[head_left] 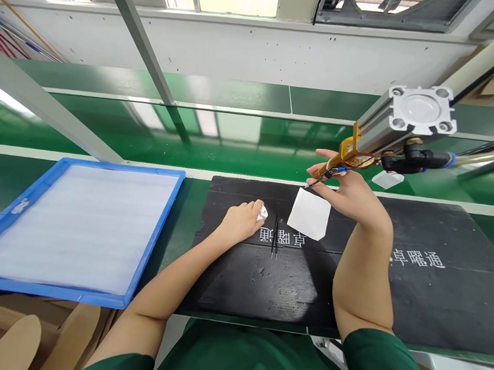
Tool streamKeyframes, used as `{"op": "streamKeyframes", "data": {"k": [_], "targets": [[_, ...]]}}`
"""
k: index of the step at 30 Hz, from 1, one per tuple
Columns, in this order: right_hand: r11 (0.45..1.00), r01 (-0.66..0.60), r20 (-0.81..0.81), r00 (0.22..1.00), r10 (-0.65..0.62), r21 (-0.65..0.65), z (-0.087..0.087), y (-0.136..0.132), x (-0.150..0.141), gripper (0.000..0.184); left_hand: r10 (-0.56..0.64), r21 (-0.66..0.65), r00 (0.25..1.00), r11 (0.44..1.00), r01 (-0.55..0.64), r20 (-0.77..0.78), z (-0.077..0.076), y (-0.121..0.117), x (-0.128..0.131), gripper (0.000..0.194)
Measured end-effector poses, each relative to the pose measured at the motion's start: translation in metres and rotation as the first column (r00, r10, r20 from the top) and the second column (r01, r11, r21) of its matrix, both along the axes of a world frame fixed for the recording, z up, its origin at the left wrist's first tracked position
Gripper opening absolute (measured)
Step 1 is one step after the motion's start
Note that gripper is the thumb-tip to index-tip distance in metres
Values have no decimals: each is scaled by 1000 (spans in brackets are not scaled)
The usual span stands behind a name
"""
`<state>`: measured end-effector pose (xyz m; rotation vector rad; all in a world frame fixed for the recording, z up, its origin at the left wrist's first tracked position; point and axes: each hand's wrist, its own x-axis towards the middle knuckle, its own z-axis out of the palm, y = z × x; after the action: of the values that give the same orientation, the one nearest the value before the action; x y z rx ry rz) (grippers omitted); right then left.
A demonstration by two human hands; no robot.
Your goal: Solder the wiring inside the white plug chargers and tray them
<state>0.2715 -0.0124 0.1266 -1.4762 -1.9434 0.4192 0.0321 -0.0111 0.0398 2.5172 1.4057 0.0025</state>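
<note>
My left hand (241,222) rests on the black mat (243,283), its fingers closed around a small white plastic part (263,212). Dark tweezers (275,237) lie just right of it, tips toward me. My right hand (349,197) is raised beneath the gold end of a pneumatic tool (416,115) with a square silver body. The tool hides part of that hand; thumb and fingers close in near its thin dark tip, and what they pinch is too small to make out. Below the tip lies a white sheet (309,214).
A blue-rimmed tray (153,232) with a white liner stands on the left, above cardboard pieces (69,340). Another small white piece (388,179) lies behind the mat. Air hoses run right from the tool. A metal post (145,47) rises from the green bench (212,148).
</note>
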Motion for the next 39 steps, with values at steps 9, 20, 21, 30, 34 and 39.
{"op": "streamKeyframes", "data": {"k": [9,20,21,30,34,39], "targets": [[1000,-5,9,1000,5,12,0,1,-1,19,30,17,1000,999,-30,-6,-1,0,3,41],[1000,22,-6,1000,-22,1,-2,2,-1,20,-3,-11,1000,1000,3,26,0,-1,-2,49],[1000,25,-7,1000,-25,2,-2,2,-2,20,-2,-5,1000,1000,2,14,0,-1,-2,52],[1000,28,-17,999,-29,-2,-2,2,-2,18,-8,8,998,1000,7,60,-2,-2,0,45],[999,37,-8,999,-37,-4,0,2,-4,18,-15,12,996,1000,14,82,-7,-1,-2,49],[999,42,-3,999,-42,-3,1,1,-5,18,186,-241,886,967,-88,424,-16,10,-4,43]]}}
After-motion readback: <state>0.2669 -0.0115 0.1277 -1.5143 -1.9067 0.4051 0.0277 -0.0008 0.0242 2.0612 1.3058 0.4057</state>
